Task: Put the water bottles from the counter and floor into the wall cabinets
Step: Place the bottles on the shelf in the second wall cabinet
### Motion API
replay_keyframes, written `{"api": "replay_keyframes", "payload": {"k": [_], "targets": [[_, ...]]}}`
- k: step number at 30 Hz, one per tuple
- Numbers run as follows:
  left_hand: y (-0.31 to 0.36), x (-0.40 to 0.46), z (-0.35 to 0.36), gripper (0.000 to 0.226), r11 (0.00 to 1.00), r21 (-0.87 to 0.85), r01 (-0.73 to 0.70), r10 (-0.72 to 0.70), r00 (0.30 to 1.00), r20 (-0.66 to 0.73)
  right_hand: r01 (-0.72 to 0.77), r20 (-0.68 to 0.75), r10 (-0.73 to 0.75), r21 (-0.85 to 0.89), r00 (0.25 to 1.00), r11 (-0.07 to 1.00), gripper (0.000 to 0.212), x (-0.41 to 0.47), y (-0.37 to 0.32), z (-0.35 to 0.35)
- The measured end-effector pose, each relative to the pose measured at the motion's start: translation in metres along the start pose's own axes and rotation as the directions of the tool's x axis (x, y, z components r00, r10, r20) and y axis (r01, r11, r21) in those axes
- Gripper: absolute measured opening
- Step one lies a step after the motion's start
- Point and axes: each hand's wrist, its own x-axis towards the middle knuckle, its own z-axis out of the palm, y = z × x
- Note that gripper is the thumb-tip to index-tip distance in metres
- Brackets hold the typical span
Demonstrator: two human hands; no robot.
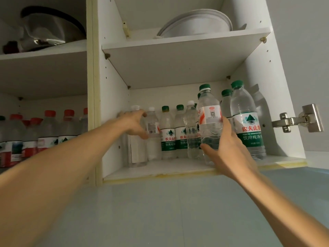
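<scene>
I look up into an open wall cabinet. My right hand grips a clear water bottle with a green cap and a white-and-orange label, held upright just above the front of the lower shelf. My left hand reaches into the shelf's left end and curls round a white-capped clear bottle standing by the cabinet wall. Several more bottles stand in a row behind, some with green labels. A larger green-capped bottle stands at the right.
The left cabinet bay holds several red-capped bottles, with a metal pan on the shelf above. White plates and bowls sit on the upper right shelf. A metal door hinge sticks out at the right. Grey-blue wall tiles lie below.
</scene>
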Motion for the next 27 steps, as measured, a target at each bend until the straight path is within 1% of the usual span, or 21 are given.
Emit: {"api": "replay_keyframes", "payload": {"k": [2,4,6,10,14,19,22,24,27], "targets": [[0.001,0.000,-0.001,0.098,0.992,0.126,0.019,-0.022,1.000,0.019,-0.005,0.005,0.005,0.012,1.000,1.000,0.091,-0.001,0.000,-0.001],[0.006,0.000,-0.006,0.093,0.965,0.259,0.046,-0.062,0.997,0.055,-0.019,0.015,0.018,0.046,1.000,0.999,0.089,-0.001,-0.001,-0.001],[0.012,-0.004,-0.010,0.090,0.932,0.355,0.077,-0.116,0.989,0.089,-0.035,0.020,0.034,0.097,0.999,0.995,0.088,0.000,-0.001,-0.002],[0.016,-0.013,-0.014,0.087,0.870,0.483,0.100,-0.150,0.987,0.066,-0.040,0.031,0.037,0.131,0.999,0.991,0.086,0.000,-0.001,-0.004],[0.014,-0.019,-0.015,0.088,0.831,0.545,0.111,-0.146,0.989,0.022,-0.043,0.033,0.039,0.148,0.999,0.988,0.086,0.000,0.002,-0.005],[0.010,-0.025,-0.011,0.083,0.784,0.617,0.069,-0.078,0.997,-0.012,-0.016,0.005,0.016,0.122,1.000,0.992,0.091,0.002,0.005,-0.005],[0.004,-0.030,-0.009,0.082,0.742,0.668,0.048,-0.024,0.999,-0.045,-0.010,0.013,0.008,0.179,1.000,0.984,0.089,0.005,0.005,-0.008],[-0.003,-0.035,-0.009,0.083,0.710,0.704,0.018,0.062,0.994,-0.088,0.004,0.034,-0.013,0.234,0.999,0.972,0.085,0.006,0.005,-0.010],[-0.015,-0.042,-0.010,0.076,0.653,0.757,-0.025,0.216,0.964,-0.154,-0.012,0.090,-0.016,0.305,0.996,0.952,0.076,0.006,-0.002,-0.008]]}}
